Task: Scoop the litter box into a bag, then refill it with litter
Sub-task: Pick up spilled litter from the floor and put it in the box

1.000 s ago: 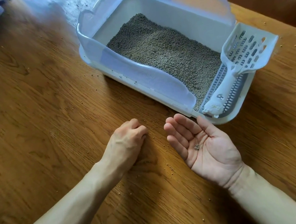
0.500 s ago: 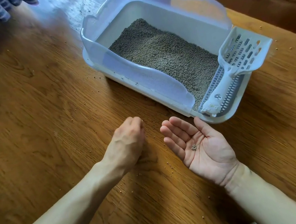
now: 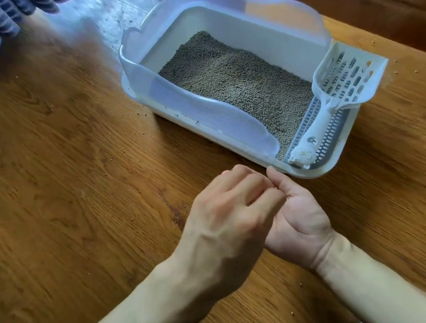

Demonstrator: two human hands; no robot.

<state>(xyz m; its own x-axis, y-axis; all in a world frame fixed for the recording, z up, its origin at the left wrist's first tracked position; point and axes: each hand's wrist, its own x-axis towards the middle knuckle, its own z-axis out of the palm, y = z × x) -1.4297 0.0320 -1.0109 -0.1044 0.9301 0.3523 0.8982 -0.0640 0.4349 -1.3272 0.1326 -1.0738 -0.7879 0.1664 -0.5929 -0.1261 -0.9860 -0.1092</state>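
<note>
Litter box [image 3: 144, 89] on table [image 3: 49, 165], litter inside, scoop [image 3: 341, 87] resting across its right end. Left hand [image 3: 228, 220] over upturned right hand [image 3: 302, 220]; left fingers curled together, pinching unclear. Step: apparently stray-grain cleanup. Next: tip grains into box.

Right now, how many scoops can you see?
1. The white slotted litter scoop lies across the litter box's right end, over its grille, handle toward the hands. Another could sit out of frame.
</note>
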